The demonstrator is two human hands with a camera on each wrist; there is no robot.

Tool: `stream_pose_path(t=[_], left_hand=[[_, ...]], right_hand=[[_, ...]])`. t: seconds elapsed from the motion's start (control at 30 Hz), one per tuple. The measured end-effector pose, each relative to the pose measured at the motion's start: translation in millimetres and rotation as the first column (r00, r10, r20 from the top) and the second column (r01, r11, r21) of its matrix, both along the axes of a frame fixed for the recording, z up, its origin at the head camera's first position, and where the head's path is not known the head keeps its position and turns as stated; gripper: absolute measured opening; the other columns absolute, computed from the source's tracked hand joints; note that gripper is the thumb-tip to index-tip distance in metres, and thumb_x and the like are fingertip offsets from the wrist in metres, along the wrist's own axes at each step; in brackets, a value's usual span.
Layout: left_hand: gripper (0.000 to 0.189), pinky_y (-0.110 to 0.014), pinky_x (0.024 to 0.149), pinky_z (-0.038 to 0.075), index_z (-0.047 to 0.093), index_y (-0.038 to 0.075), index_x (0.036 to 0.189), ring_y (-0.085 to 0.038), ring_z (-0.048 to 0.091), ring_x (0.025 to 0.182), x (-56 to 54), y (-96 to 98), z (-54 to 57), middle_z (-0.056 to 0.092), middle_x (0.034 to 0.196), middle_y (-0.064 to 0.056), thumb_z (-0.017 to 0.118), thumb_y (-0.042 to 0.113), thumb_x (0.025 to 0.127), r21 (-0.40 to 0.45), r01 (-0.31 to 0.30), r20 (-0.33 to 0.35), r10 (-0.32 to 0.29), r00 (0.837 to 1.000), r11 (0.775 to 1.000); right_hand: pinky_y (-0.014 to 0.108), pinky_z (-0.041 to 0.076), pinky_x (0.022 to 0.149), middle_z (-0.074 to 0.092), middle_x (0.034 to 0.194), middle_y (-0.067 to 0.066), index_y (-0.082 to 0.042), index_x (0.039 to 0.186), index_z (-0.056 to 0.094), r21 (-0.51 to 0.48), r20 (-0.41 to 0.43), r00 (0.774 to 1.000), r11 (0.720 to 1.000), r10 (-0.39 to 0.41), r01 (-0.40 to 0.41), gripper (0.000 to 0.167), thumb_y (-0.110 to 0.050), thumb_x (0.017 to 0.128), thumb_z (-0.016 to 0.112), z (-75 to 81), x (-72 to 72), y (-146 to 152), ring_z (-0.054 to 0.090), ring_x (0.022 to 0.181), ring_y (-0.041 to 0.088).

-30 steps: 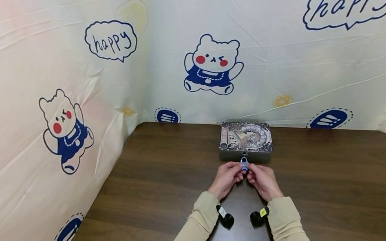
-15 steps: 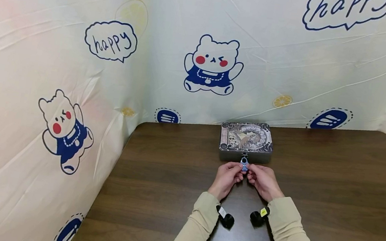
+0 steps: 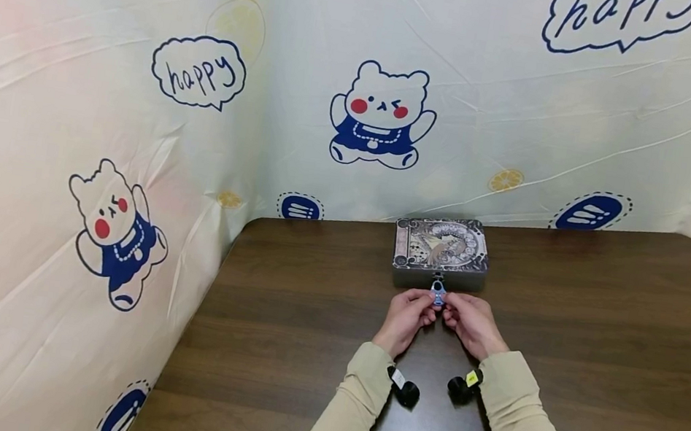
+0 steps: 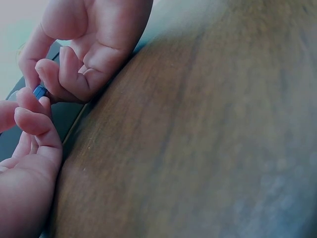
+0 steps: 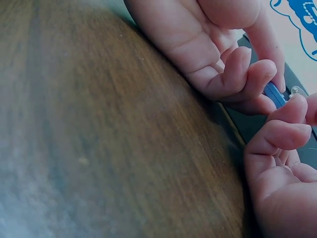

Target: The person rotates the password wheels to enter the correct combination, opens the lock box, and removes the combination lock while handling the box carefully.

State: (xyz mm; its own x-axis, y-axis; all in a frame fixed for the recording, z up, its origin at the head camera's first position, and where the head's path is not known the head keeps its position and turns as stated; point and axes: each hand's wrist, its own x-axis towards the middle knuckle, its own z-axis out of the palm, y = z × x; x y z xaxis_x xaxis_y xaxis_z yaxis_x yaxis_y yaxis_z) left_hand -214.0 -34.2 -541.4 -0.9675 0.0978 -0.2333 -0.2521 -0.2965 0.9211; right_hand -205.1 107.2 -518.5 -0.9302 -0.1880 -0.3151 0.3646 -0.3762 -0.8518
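Note:
A small blue padlock hangs from the front latch of a dark, ornately printed tin box in the head view. My left hand pinches the padlock from the left side, thumb and forefinger at its body. From the right, my right hand pinches it the same way. In the left wrist view, only a blue edge of the padlock shows between the fingers. The right wrist view gives its blue side, with the other fingers of both hands curled below it. Fingertips hide most of the padlock's body.
The tin box stands near the back edge of a brown wooden table. A printed cloth hangs behind the table and along its left side. A black wrist camera sits at the left cuff, another black camera at the right.

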Motion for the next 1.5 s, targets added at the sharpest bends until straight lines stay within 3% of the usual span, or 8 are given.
stream_pose_path(t=[0.33,0.63,1.5], left_hand=[[0.011,-0.016,0.050,0.043,0.062,-0.002,0.099,-0.005,0.054,0.054,1.5,-0.4,1.8,0.062,0.070,0.001,0.058,0.005,0.092,0.002,0.007,0.002,-0.007,1.000,1.000],[0.011,-0.015,0.049,0.042,0.063,-0.002,0.097,-0.005,0.053,0.053,2.1,1.0,3.0,0.062,0.070,0.001,0.060,0.006,0.091,0.005,-0.011,-0.011,0.012,1.000,1.000],[0.010,-0.016,0.050,0.044,0.063,0.000,0.099,-0.006,0.053,0.054,1.7,0.4,3.4,0.064,0.071,0.000,0.060,0.006,0.091,0.005,-0.008,0.024,0.008,1.000,1.000]], right_hand=[[0.014,0.041,0.050,0.052,0.064,-0.006,-0.007,0.082,0.054,0.039,0.047,0.999,0.999,-0.017,0.016,0.013,-0.009,0.094,0.051,-0.3,-2.2,-2.4,0.050,0.056,0.003],[0.014,0.042,0.048,0.053,0.060,-0.007,-0.011,0.076,0.054,0.071,0.069,0.997,0.997,-0.032,0.027,0.021,-0.018,0.095,0.054,0.7,-1.8,-2.7,0.051,0.053,0.003],[0.015,0.044,0.049,0.055,0.065,-0.003,-0.006,0.085,0.054,0.093,0.101,0.994,0.995,-0.047,0.037,0.022,-0.025,0.096,0.054,3.6,-0.9,-4.5,0.053,0.053,0.005]])
